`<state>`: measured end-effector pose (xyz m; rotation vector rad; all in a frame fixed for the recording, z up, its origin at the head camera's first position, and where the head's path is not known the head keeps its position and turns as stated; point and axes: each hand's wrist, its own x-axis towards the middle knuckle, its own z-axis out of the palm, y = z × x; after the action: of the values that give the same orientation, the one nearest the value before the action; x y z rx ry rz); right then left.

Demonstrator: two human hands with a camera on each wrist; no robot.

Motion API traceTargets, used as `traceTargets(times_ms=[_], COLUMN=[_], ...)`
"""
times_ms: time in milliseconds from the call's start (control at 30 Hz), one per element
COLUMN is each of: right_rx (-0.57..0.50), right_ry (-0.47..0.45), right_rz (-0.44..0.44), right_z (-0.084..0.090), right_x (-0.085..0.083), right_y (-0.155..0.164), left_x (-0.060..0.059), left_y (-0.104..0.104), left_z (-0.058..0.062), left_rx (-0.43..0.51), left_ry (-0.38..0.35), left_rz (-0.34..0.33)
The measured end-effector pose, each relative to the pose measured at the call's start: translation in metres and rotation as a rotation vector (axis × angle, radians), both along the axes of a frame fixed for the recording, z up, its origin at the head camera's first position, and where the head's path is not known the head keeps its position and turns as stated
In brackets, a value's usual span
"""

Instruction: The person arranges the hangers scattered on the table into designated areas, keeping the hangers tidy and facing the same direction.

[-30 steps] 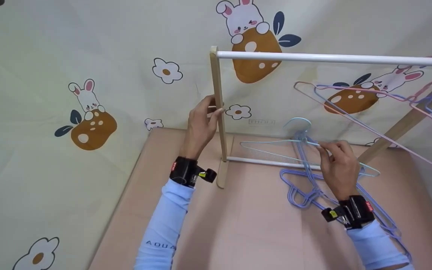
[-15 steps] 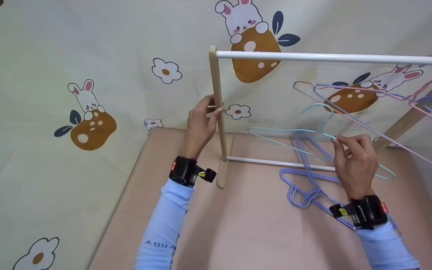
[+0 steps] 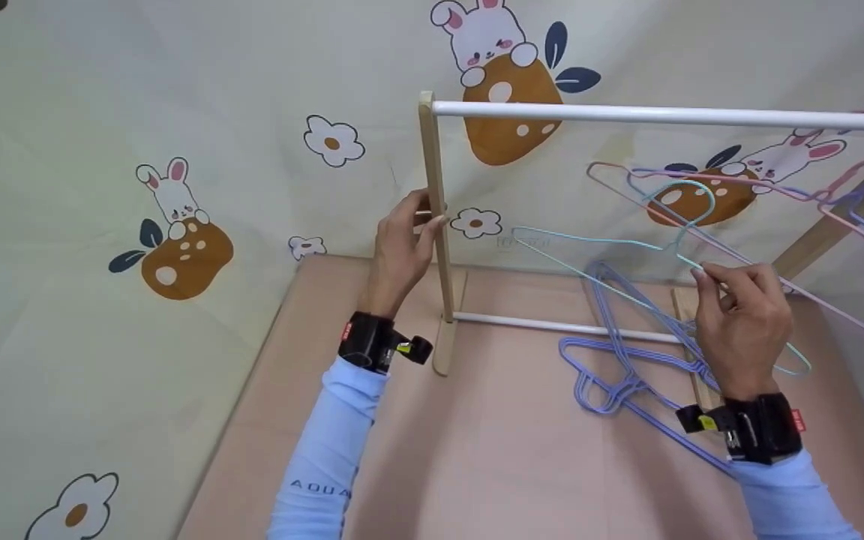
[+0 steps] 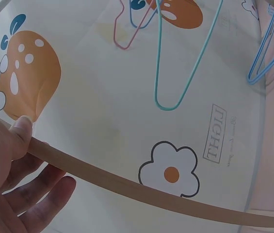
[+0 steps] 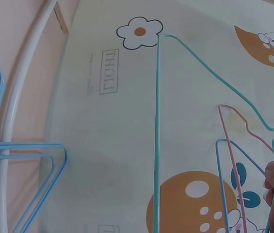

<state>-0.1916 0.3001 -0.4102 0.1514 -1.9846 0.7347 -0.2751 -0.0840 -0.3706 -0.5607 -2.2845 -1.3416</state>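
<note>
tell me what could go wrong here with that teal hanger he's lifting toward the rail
The right hand only pinches the teal hanger near its neck, so it could swing or slip. Its hook sits close to the pink hanger already on the white rail and may snag. The left hand steadies just one wooden post; a tug might tip the rack.

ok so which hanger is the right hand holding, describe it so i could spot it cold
Start at the small clothes rack with the white top rail. Under that rail, the right hand pinches a thin teal hanger just below its hook, lifted off the surface. It is the only teal one: the pile of blue hangers lies flat, and the pink hanger hangs on the rail.
</note>
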Motion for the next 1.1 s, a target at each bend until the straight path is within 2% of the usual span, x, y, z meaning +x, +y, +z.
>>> traceTargets(times_ms=[333,467,833,1100], right_rx=[-0.033,-0.046,0.091,0.141], right_ry=[0.08,0.082,-0.017,-0.035], right_rz=[-0.018,-0.021,-0.15,-0.184], right_z=[0.018,0.026,0.042,0.056], right_x=[0.008,0.011,0.026,0.037], right_y=[0.007,0.01,0.02,0.022], left_x=[0.001,0.001,0.002,0.002], left_y=[0.0,0.0,-0.001,-0.001], left_z=[0.0,0.0,0.0,0.0], left_rx=[-0.005,-0.005,-0.001,0.0], left_ry=[0.037,0.028,0.013,0.002], left_rz=[-0.012,-0.012,-0.01,-0.01])
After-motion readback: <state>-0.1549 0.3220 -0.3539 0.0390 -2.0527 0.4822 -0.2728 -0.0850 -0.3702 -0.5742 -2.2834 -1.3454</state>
